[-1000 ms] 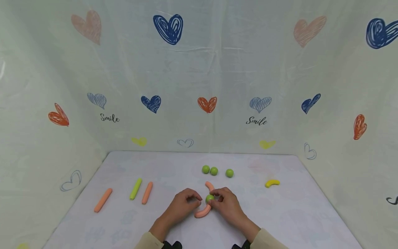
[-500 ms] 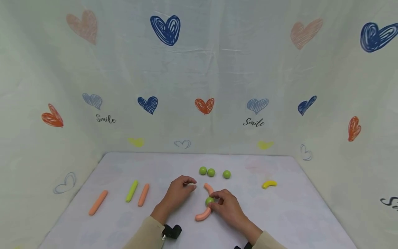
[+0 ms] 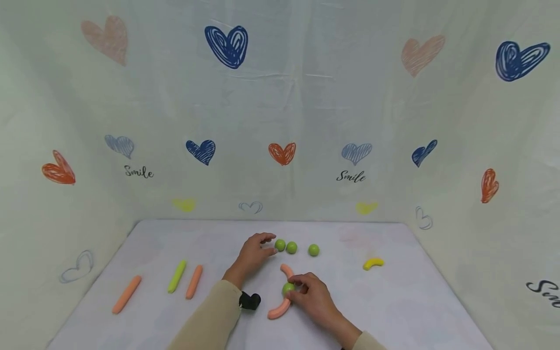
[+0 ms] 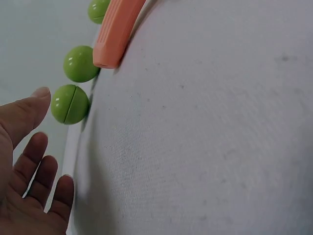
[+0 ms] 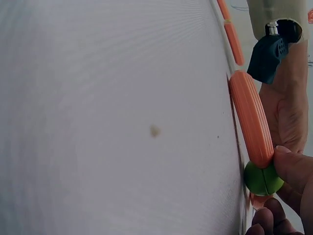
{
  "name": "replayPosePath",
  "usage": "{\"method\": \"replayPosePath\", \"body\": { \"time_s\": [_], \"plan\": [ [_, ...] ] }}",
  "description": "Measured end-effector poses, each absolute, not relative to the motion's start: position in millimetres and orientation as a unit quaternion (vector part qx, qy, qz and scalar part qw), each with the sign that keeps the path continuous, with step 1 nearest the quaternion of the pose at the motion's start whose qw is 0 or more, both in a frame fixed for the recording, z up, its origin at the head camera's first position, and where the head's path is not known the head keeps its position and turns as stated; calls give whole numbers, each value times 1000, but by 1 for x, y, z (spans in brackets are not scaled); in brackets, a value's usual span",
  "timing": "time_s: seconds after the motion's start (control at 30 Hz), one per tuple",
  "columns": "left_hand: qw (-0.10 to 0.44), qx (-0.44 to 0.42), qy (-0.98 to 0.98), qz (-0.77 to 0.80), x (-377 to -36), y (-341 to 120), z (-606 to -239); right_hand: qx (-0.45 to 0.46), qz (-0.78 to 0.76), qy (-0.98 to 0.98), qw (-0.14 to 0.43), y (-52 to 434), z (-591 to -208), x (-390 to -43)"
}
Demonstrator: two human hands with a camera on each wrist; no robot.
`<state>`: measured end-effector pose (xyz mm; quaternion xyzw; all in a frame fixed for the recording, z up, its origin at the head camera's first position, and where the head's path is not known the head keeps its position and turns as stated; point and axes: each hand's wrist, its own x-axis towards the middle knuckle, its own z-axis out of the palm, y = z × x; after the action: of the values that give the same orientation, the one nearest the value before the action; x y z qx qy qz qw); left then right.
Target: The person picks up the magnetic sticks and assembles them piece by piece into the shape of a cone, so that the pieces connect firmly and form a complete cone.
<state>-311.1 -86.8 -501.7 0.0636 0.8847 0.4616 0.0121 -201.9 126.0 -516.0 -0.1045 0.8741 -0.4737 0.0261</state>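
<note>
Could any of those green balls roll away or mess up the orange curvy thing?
Maybe. The left hand reaches for the nearest of three loose green balls; a clumsy touch could knock it into the next ball and send both rolling. The right hand pinches a green ball against the curved orange piece; pushing hard might shift that piece or let the ball slip out.

both arms wear long beige sleeves, the left sleeve [image 3: 209, 318] showing far more cloth than the right sleeve [image 3: 366, 341], which only peeks in at the near edge. a small dark device [image 3: 250, 301] sits strapped at the left wrist; the right wrist view shows it as a blue-grey plastic block with a grid of tiny holes and a pale fitting on top. the left hand [image 3: 253, 253] and right hand [image 3: 312, 299] are bare, without rings or gloves.
</note>
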Motion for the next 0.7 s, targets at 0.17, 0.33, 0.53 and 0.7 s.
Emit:
{"method": "replayPosePath", "body": {
  "time_s": [0.17,0.33,0.53,0.7],
  "plan": [
    [19,68,887,457,-318,-83,-504,-107,-477,872,22,127,-519,-202],
    [22,76,892,445,-323,-80,-506,-107,-482,869,24,129,-518,-202],
    [22,86,893,442,-326,-76,-509,-99,-490,866,30,130,-518,-202],
    [20,93,896,435,-328,-74,-511,-96,-496,863,33,131,-520,-203]
  ]
}}
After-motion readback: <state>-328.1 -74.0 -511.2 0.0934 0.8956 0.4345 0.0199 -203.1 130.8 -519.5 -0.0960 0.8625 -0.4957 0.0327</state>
